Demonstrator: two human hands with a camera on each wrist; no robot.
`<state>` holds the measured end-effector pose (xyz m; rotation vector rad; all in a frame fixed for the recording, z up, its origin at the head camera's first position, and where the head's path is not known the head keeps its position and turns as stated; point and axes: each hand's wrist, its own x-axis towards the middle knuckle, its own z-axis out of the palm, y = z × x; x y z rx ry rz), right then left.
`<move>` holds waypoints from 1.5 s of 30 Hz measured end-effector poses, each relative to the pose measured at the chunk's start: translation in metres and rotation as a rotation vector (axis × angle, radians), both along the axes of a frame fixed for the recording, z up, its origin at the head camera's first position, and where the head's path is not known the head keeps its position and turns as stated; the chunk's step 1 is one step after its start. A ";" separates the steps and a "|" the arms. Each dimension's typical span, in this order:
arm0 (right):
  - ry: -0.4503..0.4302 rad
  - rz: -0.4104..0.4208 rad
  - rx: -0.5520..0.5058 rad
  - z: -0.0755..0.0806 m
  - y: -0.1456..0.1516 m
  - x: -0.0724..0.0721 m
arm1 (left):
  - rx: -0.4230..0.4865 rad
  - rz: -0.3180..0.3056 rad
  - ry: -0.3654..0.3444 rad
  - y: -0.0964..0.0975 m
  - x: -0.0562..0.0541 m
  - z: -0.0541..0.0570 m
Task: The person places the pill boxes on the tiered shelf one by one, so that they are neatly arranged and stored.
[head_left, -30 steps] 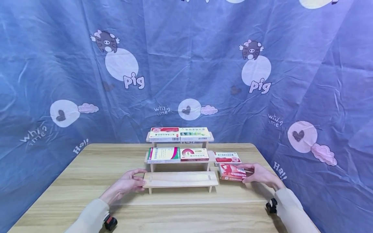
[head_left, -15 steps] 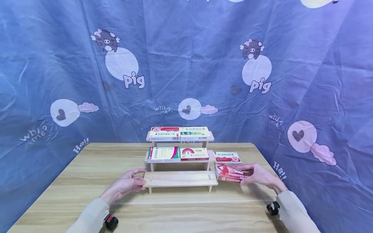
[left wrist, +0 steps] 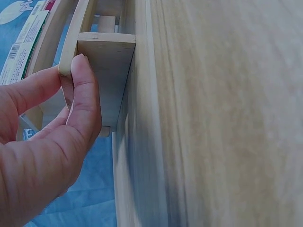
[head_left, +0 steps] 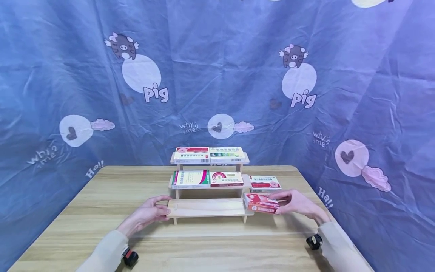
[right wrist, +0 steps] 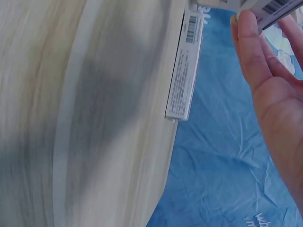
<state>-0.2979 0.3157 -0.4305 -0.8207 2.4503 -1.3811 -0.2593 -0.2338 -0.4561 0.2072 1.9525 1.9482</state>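
My left hand pinches the left end of the lowest wooden shelf; in the left wrist view, thumb and fingers of the left hand lie on either side of the board's edge. A red medicine box is held by my right hand at the right end of that shelf, its left part over the board, slightly tilted. Whether it touches the wood I cannot tell. The right wrist view shows only the barcode end of the medicine box above the fingers of the right hand.
On the middle tier lie a green-and-white box and a red-and-white box. Two more boxes, one red-and-white and one green-and-white, occupy the top tier. Another medicine box lies on the table right of the stand.
My right hand has carried the red medicine box leftward, from beside the lowest shelf to over its right end. The left hand has stayed on the shelf's left end.
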 end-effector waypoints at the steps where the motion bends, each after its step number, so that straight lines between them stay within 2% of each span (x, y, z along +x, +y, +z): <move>1: -0.010 0.013 -0.017 -0.001 -0.003 -0.001 | -0.002 0.004 -0.002 -0.001 0.001 0.000; 5: -0.044 0.045 -0.039 -0.004 -0.015 -0.001 | -0.011 0.015 -0.009 -0.003 0.003 -0.002; 11: -0.061 0.078 -0.020 -0.004 -0.031 0.002 | -0.005 0.008 -0.014 -0.003 0.000 -0.003; 16: -0.056 0.062 0.001 -0.004 -0.047 0.004 | 0.008 0.003 -0.013 0.000 -0.001 -0.002; 24: -0.102 0.020 -0.065 -0.007 -0.067 0.008 | 0.020 0.006 -0.013 0.001 -0.001 -0.002; 29: -0.044 0.003 -0.029 -0.004 -0.079 0.009 | 0.026 -0.007 -0.002 0.000 0.000 -0.002; 35: 0.023 -0.026 0.048 -0.006 -0.093 0.007 | 0.006 0.009 -0.010 -0.001 0.001 -0.004; 38: 0.032 -0.035 0.064 -0.008 -0.099 0.006 | 0.011 0.009 -0.008 0.000 0.001 -0.004; 45: 0.004 -0.033 0.030 -0.006 -0.110 0.008 | 0.025 0.003 -0.006 0.001 0.000 -0.003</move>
